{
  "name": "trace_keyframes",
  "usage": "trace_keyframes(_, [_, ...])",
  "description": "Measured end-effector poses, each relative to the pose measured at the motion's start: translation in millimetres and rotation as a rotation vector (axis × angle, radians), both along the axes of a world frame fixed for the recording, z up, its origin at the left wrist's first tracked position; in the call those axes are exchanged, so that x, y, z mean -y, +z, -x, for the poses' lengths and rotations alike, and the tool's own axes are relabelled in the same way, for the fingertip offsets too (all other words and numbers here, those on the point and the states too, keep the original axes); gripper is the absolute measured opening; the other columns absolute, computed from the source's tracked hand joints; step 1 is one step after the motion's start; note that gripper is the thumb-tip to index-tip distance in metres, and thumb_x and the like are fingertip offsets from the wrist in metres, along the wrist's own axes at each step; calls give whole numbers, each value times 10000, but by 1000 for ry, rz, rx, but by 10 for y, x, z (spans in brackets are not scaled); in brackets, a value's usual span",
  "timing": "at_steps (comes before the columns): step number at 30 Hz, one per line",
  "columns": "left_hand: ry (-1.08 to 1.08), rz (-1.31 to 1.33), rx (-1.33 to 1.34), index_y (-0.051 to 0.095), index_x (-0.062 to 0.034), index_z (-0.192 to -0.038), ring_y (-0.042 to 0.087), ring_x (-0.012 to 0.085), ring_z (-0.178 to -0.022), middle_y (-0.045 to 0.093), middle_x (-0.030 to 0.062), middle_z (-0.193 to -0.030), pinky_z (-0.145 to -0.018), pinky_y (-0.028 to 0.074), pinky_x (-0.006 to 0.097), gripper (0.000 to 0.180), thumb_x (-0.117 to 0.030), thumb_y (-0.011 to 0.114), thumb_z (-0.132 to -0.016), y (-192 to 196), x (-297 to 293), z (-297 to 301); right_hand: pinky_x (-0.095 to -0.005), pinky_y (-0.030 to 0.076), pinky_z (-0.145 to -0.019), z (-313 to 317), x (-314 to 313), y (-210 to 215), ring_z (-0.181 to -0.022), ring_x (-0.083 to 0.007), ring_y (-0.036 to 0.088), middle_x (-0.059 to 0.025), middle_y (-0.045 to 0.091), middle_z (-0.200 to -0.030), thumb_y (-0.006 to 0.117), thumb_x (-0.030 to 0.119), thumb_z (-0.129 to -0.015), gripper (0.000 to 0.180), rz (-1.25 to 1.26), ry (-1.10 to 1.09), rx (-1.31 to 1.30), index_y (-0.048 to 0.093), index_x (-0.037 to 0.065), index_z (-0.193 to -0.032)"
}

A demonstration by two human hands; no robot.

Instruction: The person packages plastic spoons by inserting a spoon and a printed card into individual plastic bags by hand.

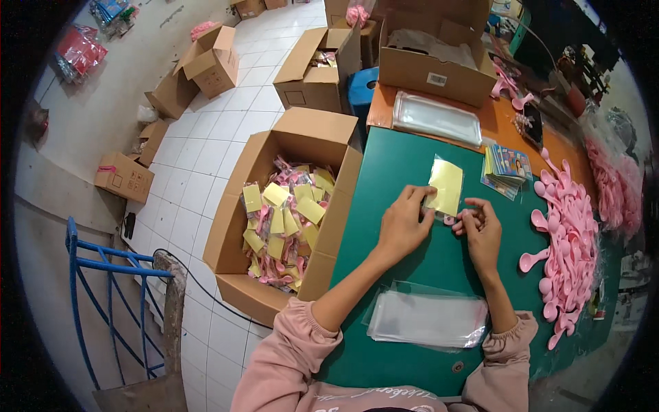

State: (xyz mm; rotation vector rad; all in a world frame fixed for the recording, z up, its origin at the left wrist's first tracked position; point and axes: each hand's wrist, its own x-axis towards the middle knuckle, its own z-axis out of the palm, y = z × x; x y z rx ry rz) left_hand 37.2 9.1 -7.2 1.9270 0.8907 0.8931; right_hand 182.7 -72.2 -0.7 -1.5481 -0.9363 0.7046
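A clear plastic bag with a yellow card (446, 187) in it lies on the green tabletop (384, 178). My left hand (406, 223) grips its left edge between thumb and fingers. At the bag's lower end a small pink piece (449, 220) shows, most of it hidden. My right hand (482, 232) is just right of that end, fingers curled and thumb pressed in; what they pinch, if anything, is too small to make out. Between my forearms lies a stack of clear bags (425, 319). A heap of pink plastic spoons (568, 244) spreads to the right.
On my left stands an open carton (230, 233) full of bagged spoons with yellow cards (276, 221). Printed cards (508, 163) and more clear bags (437, 118) lie farther back, before another carton (412, 75). A blue metal railing (103, 264) stands far left.
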Motion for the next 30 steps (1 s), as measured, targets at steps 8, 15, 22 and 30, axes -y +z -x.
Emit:
trace_keyframes(8, [73,164,147,576,-39,-1066,569,160,-718,595,89,-1005,-657,472,282,261,-56,546,-808,36,-99,92,-216,490,-571,-55,65,-11,-664,-121,593,-89,565,-828,523,29,-845,196,25,62,35,502,-26,-1031])
trace_keyframes(15, [705,126,488,488,-26,-1123,490,215,-948,486,144,-1122,-818,409,322,309,-33,499,-815,99,-421,605,-253,495,-658,-397,72,274,-716,-137,595,-81,577,-854,524,71,-850,177,142,371,-19,527,-15,-1005])
trace_keyframes(22, [642,-151,104,499,-39,-1046,443,217,-983,457,108,-1057,-892,343,334,244,-78,537,-808,246,-292,393,-364,454,-763,-1773,431,431,-910,-266,550,-136,568,-952,520,3,-697,321,293,-92,1083,519,18,-1018])
trace_keyframes(30, [-562,-51,-155,507,-28,-951,549,296,-812,515,132,-908,-703,456,396,285,-199,637,-765,499,384,5,-405,396,-777,-2154,500,85,-921,-363,477,-179,495,-1046,450,-30,-760,332,426,-117,1289,467,27,-1087])
